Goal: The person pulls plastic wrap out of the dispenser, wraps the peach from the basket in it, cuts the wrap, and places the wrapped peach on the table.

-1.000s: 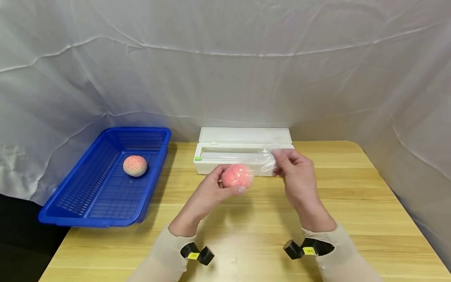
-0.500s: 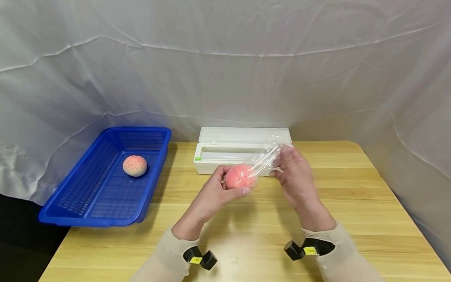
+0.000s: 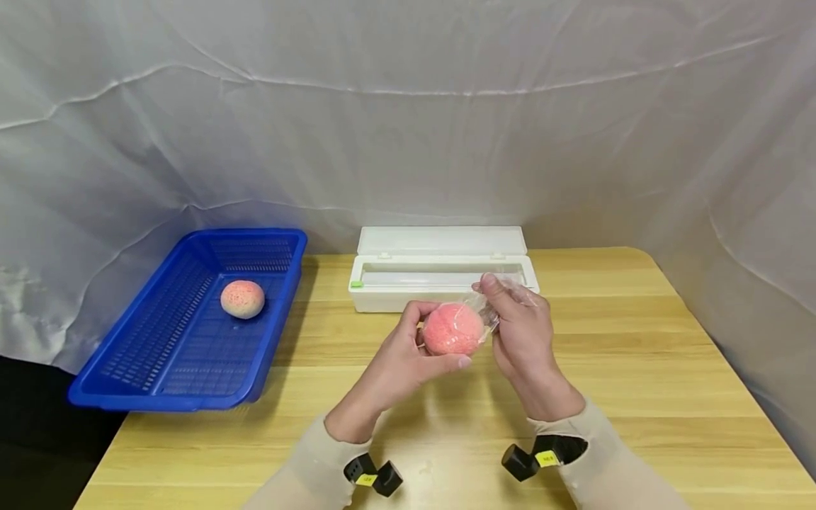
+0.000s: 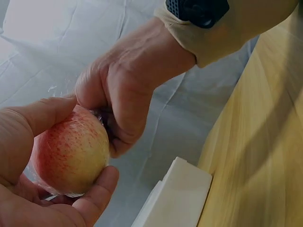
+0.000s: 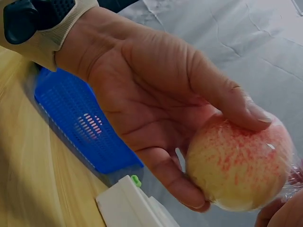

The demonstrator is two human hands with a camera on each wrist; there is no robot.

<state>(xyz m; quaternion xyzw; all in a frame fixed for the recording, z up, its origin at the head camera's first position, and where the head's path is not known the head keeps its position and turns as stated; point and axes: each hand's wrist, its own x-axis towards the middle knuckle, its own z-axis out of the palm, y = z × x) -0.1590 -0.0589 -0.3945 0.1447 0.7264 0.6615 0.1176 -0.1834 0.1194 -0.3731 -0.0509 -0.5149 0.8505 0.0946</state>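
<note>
A pink and yellow peach (image 3: pixel 452 330), covered in clear plastic wrap, is held up over the table by my left hand (image 3: pixel 408 358), thumb on the near side and fingers round the back. My right hand (image 3: pixel 525 333) pinches the gathered loose end of the plastic wrap (image 3: pixel 489 312) at the peach's right side. In the left wrist view the peach (image 4: pixel 71 151) shows red speckles, and the right hand (image 4: pixel 120 90) is curled close against it. From the right wrist view, the film (image 5: pixel 293 182) bunches toward the right hand's fingertips at the frame edge.
Behind the hands stands a white wrap dispenser box (image 3: pixel 389 301) with its lid up and a green slider (image 3: pixel 356 284). To the left, a blue basket (image 3: pixel 268 354) holds another peach (image 3: pixel 242 299). Grey cloth (image 3: pixel 408 156) hangs behind the wooden table (image 3: pixel 637 397).
The right hand has drawn in toward the peach, and the stretched film between them is now bunched short. The left hand has shifted slightly right with the peach.
</note>
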